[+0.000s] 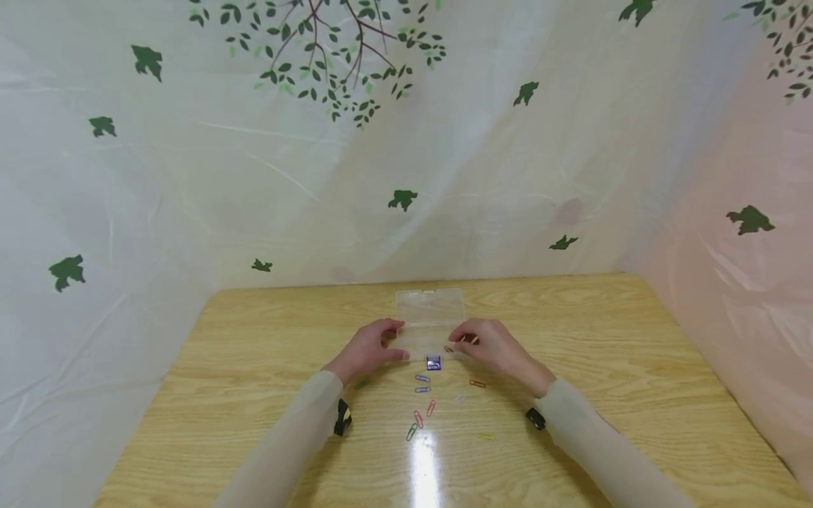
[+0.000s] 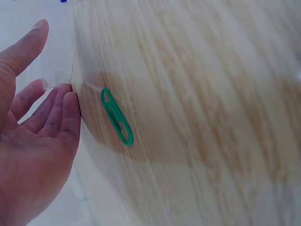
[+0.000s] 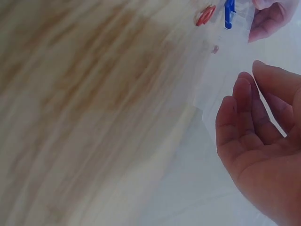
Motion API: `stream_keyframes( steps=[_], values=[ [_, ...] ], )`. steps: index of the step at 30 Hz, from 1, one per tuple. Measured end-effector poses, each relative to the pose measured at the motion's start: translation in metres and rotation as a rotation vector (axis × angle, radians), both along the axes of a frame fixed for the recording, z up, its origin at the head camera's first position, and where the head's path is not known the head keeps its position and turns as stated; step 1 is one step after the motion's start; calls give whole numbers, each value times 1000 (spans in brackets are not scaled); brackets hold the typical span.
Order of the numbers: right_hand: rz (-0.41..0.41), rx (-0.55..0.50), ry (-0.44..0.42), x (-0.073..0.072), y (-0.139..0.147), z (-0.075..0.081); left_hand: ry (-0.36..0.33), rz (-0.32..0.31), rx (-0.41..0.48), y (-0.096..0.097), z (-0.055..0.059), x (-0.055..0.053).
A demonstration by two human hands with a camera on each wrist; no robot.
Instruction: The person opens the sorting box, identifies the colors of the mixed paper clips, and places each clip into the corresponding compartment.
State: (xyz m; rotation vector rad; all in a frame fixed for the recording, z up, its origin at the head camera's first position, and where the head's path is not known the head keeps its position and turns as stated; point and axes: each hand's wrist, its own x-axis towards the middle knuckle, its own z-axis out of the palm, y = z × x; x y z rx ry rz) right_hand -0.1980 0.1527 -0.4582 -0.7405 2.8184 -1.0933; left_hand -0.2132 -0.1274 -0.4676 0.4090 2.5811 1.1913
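A clear plastic box (image 1: 427, 339) stands on the table, its transparent lid (image 1: 430, 305) tipped back away from me. My left hand (image 1: 371, 347) grips the box's left side, thumb toward the front corner and fingers farther back; the left wrist view shows fingertips at the plastic edge. My right hand (image 1: 495, 347) hovers at the box's right side, fingers loosely bent. Close by its fingertips, an orange-brown paper clip (image 1: 448, 348) appears at the box. The right wrist view shows no clip between the fingers. A blue label (image 1: 434, 363) marks the box's front.
Several paper clips lie on the table nearer me: blue (image 1: 422, 389), red (image 1: 431, 407), green (image 1: 411, 431), yellow (image 1: 485, 436), whitish (image 1: 460, 399) and orange-brown (image 1: 477, 384). Another green clip (image 2: 116, 116) lies beside my left hand. A leaf-patterned curtain (image 1: 317, 212) hangs behind the table.
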Motion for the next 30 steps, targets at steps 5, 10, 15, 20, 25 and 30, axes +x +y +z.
stream_keyframes(
  steps=[5,10,15,20,25,30],
  values=[
    [-34,-47,-11,8,5,4,2,3,4,0,-1,0],
    [-42,-91,9,16,12,8,-12,12,7,0,-1,-1],
    [-42,-107,-5,24,17,11,-8,8,3,0,0,-2],
    [-39,-106,-29,30,17,14,-10,7,-6,0,0,-3],
    [-8,-91,-16,37,18,14,-12,2,-7,0,1,-4],
    [47,-86,-18,41,18,13,-18,-1,-2,-1,0,-4]
  ],
)
